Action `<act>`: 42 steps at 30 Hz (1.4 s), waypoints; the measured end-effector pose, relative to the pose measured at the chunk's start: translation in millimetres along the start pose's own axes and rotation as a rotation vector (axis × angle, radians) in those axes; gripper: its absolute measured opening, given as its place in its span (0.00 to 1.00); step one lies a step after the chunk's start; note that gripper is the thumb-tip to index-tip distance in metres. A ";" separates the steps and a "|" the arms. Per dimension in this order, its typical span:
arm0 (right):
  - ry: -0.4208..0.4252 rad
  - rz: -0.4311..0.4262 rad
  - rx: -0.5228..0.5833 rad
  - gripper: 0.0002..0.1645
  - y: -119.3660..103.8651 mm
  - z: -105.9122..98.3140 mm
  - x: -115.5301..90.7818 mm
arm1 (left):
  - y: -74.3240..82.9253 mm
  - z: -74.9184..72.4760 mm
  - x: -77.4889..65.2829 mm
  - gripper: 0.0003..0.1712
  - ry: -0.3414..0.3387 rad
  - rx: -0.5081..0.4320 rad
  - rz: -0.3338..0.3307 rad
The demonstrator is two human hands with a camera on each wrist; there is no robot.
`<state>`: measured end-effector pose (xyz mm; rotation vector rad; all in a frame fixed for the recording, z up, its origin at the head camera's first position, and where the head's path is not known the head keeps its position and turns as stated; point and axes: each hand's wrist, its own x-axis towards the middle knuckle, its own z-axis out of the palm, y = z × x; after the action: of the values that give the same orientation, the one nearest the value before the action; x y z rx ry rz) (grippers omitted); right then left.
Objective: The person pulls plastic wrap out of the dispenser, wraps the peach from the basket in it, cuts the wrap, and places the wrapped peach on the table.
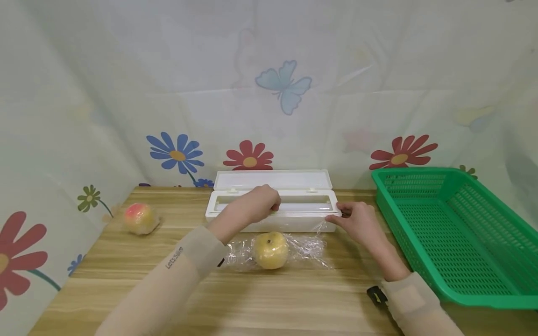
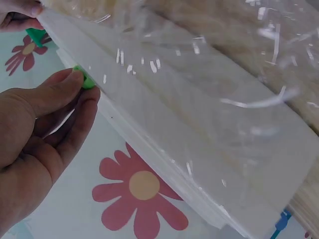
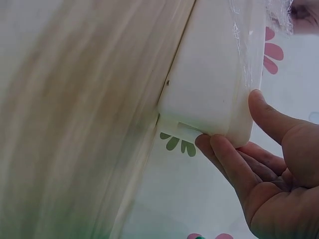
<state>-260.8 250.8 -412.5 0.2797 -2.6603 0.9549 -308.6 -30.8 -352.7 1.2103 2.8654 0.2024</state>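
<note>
A white cling film dispenser (image 1: 294, 226) lies on the table with its lid (image 1: 273, 179) raised at the back and a roll inside. My left hand (image 1: 262, 204) pinches a small green slider (image 2: 88, 81) on the dispenser's edge between thumb and fingers. At the box's right end, my right hand (image 1: 362, 223) grips the corner, thumb on top and fingers against the end wall (image 3: 199, 130). Clear cling film (image 1: 308, 247) hangs over the dispenser's front and spreads onto the table. A round yellow fruit (image 1: 271, 251) sits in that film, just in front of the box.
To the left rests a pink and yellow fruit (image 1: 140, 218) that looks wrapped in film. A green plastic basket (image 1: 414, 275) stands at the right, close to my right hand. Behind the wooden table (image 1: 294, 303) hangs a flower-patterned curtain (image 1: 201, 93).
</note>
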 end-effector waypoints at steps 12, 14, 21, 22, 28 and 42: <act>-0.003 -0.003 -0.032 0.29 -0.8 -0.5 -0.1 | -35.7 6.4 -45.0 0.18 0.096 0.064 -0.012; 0.001 -0.008 -0.043 0.28 -0.9 -0.6 -0.8 | -39.4 8.2 -49.5 0.13 0.117 0.067 -0.016; -0.010 -0.008 -0.070 0.28 -0.9 -3.4 -2.8 | -47.6 11.4 -59.3 0.03 0.201 0.023 -0.002; -0.015 -0.011 -0.075 0.28 -0.9 -4.0 -2.6 | -48.9 11.6 -60.4 0.03 0.209 0.019 0.001; -0.032 -0.029 -0.094 0.28 -1.1 -5.9 -0.3 | -54.3 12.2 -66.3 0.03 0.257 0.004 0.036; -0.005 -0.064 -0.112 0.16 0.7 -4.8 -2.5 | -63.5 16.1 -68.2 0.07 0.264 -0.075 0.029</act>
<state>-257.7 254.7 -410.3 0.3402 -2.6797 0.7835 -305.1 -121.6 -378.8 1.3017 3.0258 0.5019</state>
